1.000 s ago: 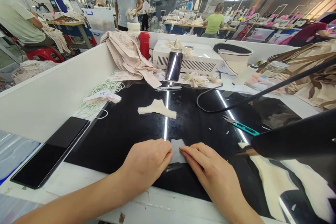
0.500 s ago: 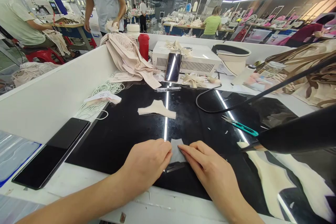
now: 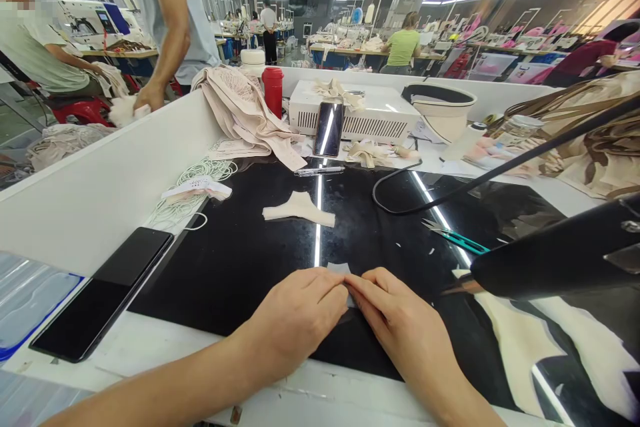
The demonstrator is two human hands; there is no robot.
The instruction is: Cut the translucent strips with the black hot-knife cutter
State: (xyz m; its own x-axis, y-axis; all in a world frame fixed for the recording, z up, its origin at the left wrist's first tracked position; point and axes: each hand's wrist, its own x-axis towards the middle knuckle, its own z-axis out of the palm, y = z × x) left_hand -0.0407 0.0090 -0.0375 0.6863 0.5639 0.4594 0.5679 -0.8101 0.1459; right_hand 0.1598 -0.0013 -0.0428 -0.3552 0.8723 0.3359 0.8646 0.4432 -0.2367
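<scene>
A small pale grey piece of cloth [image 3: 339, 268] lies low on the black glossy work surface [image 3: 240, 247], mostly covered by my fingers. My left hand [image 3: 305, 303] is closed, its thumb and forefinger pinched at the middle of the piece. From the other side, my right hand [image 3: 395, 303] grips the piece with thumb and forefinger, and the fingertips of both hands meet. Beyond them a cream T-shaped fabric piece [image 3: 299, 209] lies flat.
Right of my hands, a black tapered tool [image 3: 550, 253] with a metal tip juts in over cream cut pieces [image 3: 520, 340]. Teal thread snips [image 3: 463, 240] lie near a black cable [image 3: 450, 200]. Left are a phone [image 3: 105, 293] and pale cord [image 3: 175, 203]. A co-worker's arm [image 3: 170, 20] reaches beyond the white partition [image 3: 125, 153].
My left hand has slid right across the grey piece to meet my right fingertips. The black tool has shifted slightly up and left. The standing co-worker has moved left and lowered an arm.
</scene>
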